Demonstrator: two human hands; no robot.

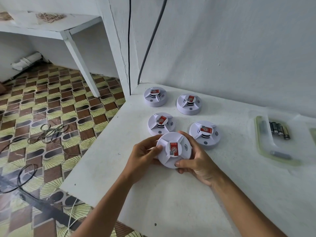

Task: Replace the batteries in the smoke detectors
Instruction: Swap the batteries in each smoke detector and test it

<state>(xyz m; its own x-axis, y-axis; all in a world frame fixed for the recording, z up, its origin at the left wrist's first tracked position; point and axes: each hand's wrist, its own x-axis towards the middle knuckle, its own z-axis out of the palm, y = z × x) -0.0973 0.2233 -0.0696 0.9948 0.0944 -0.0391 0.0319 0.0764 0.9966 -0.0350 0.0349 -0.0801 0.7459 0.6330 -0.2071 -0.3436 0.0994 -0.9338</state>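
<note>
- The left hand and right hand curl their fingers around one closed smoke detector, held just above the white table
- Four other detectors sit closed; batteries wait in a tray, well apart; the task looks barely begun

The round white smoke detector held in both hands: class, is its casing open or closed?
Closed. The round white smoke detector shows its intact, stickered face; no battery compartment is exposed between left hand and right hand.

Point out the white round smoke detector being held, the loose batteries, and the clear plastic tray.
white round smoke detector (172,149), head view, red label.
loose batteries (279,130), head view, middle cell.
clear plastic tray (261,144), head view, left rim.
</note>
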